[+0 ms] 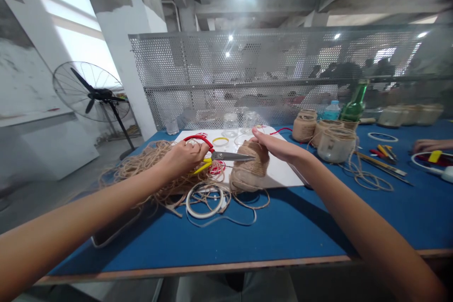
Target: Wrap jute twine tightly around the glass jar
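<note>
My left hand (189,156) is closed around a pair of scissors (231,156) with red and yellow handles. Its blades point right and lie across a glass jar (244,180) partly wrapped in brown twine (255,158). The jar is tilted over the white sheet, and my right hand (274,144) grips its far side, thumb up; most of those fingers are hidden behind it. Under my left forearm spreads a loose heap of twine (141,170). Just in front of the jar lies a roll of white tape (205,200) with a loose strip.
Clear glass jars (230,125) stand behind the white sheet (283,170). At right are twine-wrapped jars (304,126), a green bottle (355,101), tools (384,153) and another person's hand (433,145). A perforated metal screen (212,71) closes off the table's back.
</note>
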Motion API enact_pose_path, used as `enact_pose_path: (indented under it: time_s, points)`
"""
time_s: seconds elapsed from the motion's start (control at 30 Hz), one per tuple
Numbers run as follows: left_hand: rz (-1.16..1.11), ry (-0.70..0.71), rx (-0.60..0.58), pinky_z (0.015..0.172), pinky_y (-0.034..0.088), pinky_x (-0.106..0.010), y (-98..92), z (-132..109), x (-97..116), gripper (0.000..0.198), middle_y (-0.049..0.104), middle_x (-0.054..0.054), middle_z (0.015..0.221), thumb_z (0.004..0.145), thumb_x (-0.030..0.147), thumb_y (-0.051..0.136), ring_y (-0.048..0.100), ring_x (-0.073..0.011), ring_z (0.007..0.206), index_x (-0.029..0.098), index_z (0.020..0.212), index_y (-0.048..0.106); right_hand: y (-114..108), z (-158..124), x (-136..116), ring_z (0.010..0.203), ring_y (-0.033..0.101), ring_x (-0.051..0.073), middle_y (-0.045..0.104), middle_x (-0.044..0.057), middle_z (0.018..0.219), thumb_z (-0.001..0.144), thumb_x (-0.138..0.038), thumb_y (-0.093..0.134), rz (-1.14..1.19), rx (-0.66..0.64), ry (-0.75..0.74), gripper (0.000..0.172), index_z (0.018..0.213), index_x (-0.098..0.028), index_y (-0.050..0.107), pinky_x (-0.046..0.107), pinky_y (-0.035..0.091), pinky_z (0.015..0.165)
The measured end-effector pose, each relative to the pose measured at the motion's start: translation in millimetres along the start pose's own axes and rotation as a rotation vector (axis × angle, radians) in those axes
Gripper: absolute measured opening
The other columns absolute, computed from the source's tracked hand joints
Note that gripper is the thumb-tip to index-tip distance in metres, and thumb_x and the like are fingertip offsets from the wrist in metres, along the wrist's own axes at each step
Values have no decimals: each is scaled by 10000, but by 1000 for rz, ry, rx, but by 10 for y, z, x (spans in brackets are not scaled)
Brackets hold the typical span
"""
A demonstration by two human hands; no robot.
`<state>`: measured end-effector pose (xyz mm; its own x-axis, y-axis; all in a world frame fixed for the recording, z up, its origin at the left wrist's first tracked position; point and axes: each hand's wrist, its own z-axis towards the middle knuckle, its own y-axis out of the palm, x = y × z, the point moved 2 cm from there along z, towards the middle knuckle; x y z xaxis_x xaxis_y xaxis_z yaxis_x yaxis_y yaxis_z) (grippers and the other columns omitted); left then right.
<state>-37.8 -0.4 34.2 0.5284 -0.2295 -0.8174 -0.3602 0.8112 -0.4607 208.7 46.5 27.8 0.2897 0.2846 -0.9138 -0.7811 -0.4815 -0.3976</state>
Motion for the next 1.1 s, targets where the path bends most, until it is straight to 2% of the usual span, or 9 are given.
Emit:
enact_pose_path:
  time_s: [0.13,0.27,0.4,0.73,1.1]
  points:
    - [8,18,5,457,342,-243,12,-10,3,170,533,-20,554,832,55,339,532,-146,463,121,881,488,-23,15,26,818,574,182,666,70,826,800,-661,248,-4,21,26,615,807,-177,629,325,402,839]
    - [-35,45,29,469,346,-244,34,-21,-6,155,526,-12,529,855,84,344,523,-144,455,124,817,489,-29,23,36,848,577,178,664,63,838,810,-653,228,25,1,22,637,809,-162,635,311,390,867]
    - [-50,65,90,493,357,-259,58,-42,-16,150,550,-33,558,870,152,362,527,-155,478,118,821,500,-22,4,8,823,581,170,664,54,821,813,-647,238,13,14,19,626,776,-164,634,306,385,872]
    - [-58,6,140,493,348,-285,97,-84,-18,224,553,-79,605,864,218,339,542,-191,523,96,814,520,-9,1,-9,880,581,196,676,69,881,812,-653,220,-19,-19,-1,645,820,-171,648,327,373,889]
    - [-6,15,114,476,331,-268,95,-69,-20,181,507,-21,541,843,98,328,505,-161,463,111,833,509,-17,-12,1,973,549,219,661,84,973,806,-658,227,-48,24,-1,645,857,-171,647,344,337,949]
